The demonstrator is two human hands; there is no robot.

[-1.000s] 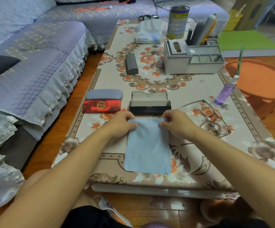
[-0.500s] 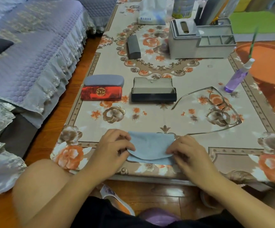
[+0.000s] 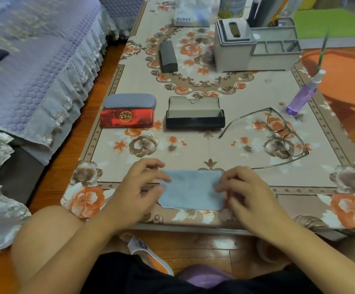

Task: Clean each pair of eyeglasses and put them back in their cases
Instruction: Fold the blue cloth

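— Where is the cloth?

— Folded flat on the near edge of the tabletop [image 3: 193, 85], a pale blue cloth [image 3: 190, 188] between my two hands. My left hand [image 3: 138, 194] lies at its left edge, fingers [image 3: 151, 177] loosely spread and reaching onto the fabric, gripping nothing. My right hand [image 3: 246, 192] sits at its right edge, fingertips bent down onto that edge; whether they pinch the fabric or only press it, I cannot tell.

— And the glasses?

— The glasses [image 3: 278, 136] lie apart from the cloth, on the right side of the tabletop, temples unfolded, lenses toward the right edge. One temple runs along just beyond my right hand.

— The cases?

— An open black case [image 3: 195, 115] stands mid-tabletop, lid up, just left of the glasses. Left of it, a red case [image 3: 126, 119] with a gold emblem lies against a closed grey case [image 3: 129, 100] behind it. A dark case [image 3: 168, 57] lies farther back.

— Anything else in frame?

— A purple spray bottle [image 3: 302, 96] stands at the right edge, beyond the glasses. A grey organiser [image 3: 255, 47] sits at the back, a tin [image 3: 232, 6] and a tissue pack [image 3: 191, 14] behind it. A sofa [image 3: 34, 60] with a lilac cover runs along the left.
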